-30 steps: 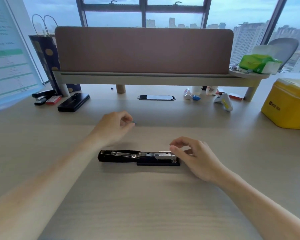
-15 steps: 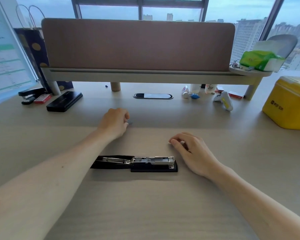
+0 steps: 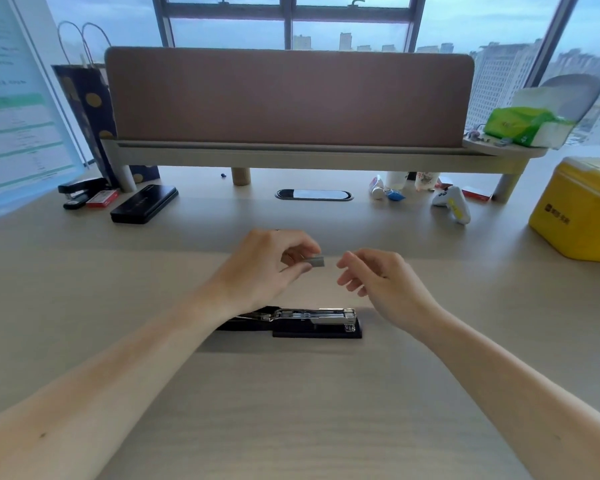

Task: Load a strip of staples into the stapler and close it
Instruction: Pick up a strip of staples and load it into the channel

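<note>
The stapler (image 3: 302,322) lies flat on the pale wooden desk (image 3: 291,410) in front of us, swung fully open: its black base sits to the right with the metal staple channel exposed on top, and the black cover is folded out to the left, partly hidden beneath our left forearm. Above and beyond it we hold both hands raised off the desk. Our left hand (image 3: 264,268) pinches a short grey strip of staples (image 3: 315,261) between thumb and fingertips, the strip sticking out to the right of the fingers. Our right hand (image 3: 378,278) is just beside it, fingers loosely curled and parted, holding nothing, its fingertips near the free end of the strip but not touching it. Both hands sit farther from us than the stapler, with the staples roughly over the far side of the open channel and clearly apart from it. At the back of the desk we see a brown divider panel (image 3: 288,95) on a raised shelf, a second black stapler (image 3: 80,188) and a black case (image 3: 144,204) at the far left, and a yellow box (image 3: 579,209) at the far right, all well apart from our hands.
</note>
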Demonstrator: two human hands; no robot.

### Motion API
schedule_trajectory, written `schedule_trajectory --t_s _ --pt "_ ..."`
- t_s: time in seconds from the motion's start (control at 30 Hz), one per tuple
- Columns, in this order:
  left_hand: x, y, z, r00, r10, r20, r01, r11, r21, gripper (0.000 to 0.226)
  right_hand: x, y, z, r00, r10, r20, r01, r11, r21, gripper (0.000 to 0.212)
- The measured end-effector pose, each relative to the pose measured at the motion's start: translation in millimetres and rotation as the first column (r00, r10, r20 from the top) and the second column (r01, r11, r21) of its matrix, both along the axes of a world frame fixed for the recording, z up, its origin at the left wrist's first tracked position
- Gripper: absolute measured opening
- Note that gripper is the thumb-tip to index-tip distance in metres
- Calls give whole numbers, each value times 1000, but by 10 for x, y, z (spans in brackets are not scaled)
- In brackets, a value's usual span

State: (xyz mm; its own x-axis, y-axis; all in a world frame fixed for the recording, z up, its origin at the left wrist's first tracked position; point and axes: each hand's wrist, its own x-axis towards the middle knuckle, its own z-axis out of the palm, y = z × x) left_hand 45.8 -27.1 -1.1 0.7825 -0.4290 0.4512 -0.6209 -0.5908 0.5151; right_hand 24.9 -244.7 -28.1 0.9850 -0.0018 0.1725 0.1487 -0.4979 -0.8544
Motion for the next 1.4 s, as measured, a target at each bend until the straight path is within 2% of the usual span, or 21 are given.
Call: schedule_trajectory --t_s 0.13,0.23,0.4,0.47,0.57,0.67,0.9,1.1,1.23,1.4 --pt "-105 -46 28 998 -49 50 50 999 -15 18 -51 142 160 987 95 -130 -63 972 227 35" --pt "-123 -61 20 996 -59 70 59 998 0 20 -72 182 218 977 131 -166 -69 939 336 27" --pt "-168 -67 3 997 -49 57 51 998 -29 17 -87 165 223 973 128 -194 -45 922 385 18" --pt "-190 -72 2 999 -29 -19 27 996 -89 19 -110 156 227 973 129 -192 -39 910 413 16" --pt "-187 -58 22 959 -33 -281 -54 954 -294 17 -154 126 229 983 129 -130 -65 909 411 13" --pt "-222 -57 -1 883 -134 -451 -92 892 -444 13 -203 89 196 989 139 -45 -113 923 367 12" --pt "-323 -71 -71 881 -114 -459 -93 910 -405 11 -314 46 17 989 117 89 -136 957 257 7" --pt "-375 -16 -158 927 -56 -370 -64 950 -304 8 -477 -105 -140 959 107 264 -112 994 5 19" --pt "-394 -10 -214 946 -69 -317 -9 971 -238 9 -538 -153 -250 940 177 292 -115 969 -219 22" --pt "-391 -45 -230 966 -73 -249 28 983 -181 9 -509 -153 -280 929 229 291 -149 951 -273 16"
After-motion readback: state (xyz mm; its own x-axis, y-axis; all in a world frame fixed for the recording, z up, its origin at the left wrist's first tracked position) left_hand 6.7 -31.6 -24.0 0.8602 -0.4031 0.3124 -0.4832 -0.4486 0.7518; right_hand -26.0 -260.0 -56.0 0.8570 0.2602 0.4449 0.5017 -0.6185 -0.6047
